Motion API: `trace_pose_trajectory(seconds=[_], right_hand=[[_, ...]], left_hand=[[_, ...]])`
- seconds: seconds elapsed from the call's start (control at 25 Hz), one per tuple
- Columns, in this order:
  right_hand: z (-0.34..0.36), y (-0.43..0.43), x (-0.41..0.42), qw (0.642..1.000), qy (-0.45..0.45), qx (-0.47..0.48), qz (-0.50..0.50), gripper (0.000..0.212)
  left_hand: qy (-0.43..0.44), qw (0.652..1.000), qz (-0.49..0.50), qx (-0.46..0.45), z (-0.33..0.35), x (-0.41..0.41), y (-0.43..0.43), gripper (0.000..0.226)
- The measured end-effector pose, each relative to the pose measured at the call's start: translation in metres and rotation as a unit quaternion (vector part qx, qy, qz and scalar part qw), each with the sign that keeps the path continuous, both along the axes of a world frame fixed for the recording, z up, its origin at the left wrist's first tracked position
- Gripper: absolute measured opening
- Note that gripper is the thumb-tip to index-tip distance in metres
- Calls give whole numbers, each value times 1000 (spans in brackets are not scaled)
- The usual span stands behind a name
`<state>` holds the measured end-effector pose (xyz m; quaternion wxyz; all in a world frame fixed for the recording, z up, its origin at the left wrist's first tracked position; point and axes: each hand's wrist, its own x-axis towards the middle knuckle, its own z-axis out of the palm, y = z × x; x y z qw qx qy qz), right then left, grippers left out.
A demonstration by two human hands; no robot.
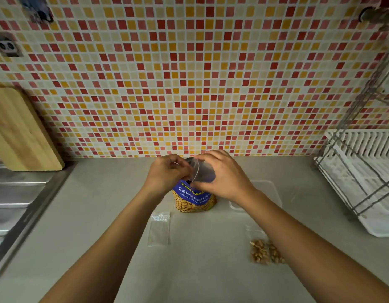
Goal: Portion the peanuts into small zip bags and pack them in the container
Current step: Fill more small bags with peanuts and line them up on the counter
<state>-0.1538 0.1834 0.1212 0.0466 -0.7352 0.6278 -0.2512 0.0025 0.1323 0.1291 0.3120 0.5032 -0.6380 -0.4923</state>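
A blue bag of salted peanuts (194, 199) stands upright on the grey counter, its top open. Just above its mouth I hold a small clear zip bag (197, 170). My right hand (219, 176) pinches the bag's right side and my left hand (167, 173) pinches its left edge. An empty zip bag (159, 229) lies flat in front of the peanut bag. To the right lie filled zip bags of peanuts (264, 251), partly hidden by my right forearm. A clear plastic container (270, 193) sits behind my right wrist.
A steel sink and drainboard (16, 204) border the counter on the left, with a wooden cutting board (18, 130) leaning on the tiled wall. A white dish rack with a wire frame (364, 171) stands at the right.
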Motion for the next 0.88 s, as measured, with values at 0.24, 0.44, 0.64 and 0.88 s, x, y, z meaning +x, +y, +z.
trace_pose_trajectory(seconds=[0.24, 0.44, 0.64, 0.88], right_hand=[[-13, 3, -14, 986, -164, -21, -35, 51], [-32, 8, -19, 968, -241, 48, -45, 48], [-48, 6, -15, 955, -284, 68, -53, 50], [-54, 2, -23, 934, -333, 101, -80, 52]], left_hand=[[10, 990, 119, -79, -16, 15, -15, 28], [-174, 979, 36, -102, -41, 21, -21, 31], [-204, 961, -26, -184, -34, -3, -27, 16], [-228, 958, -60, -163, -51, -6, -36, 33]])
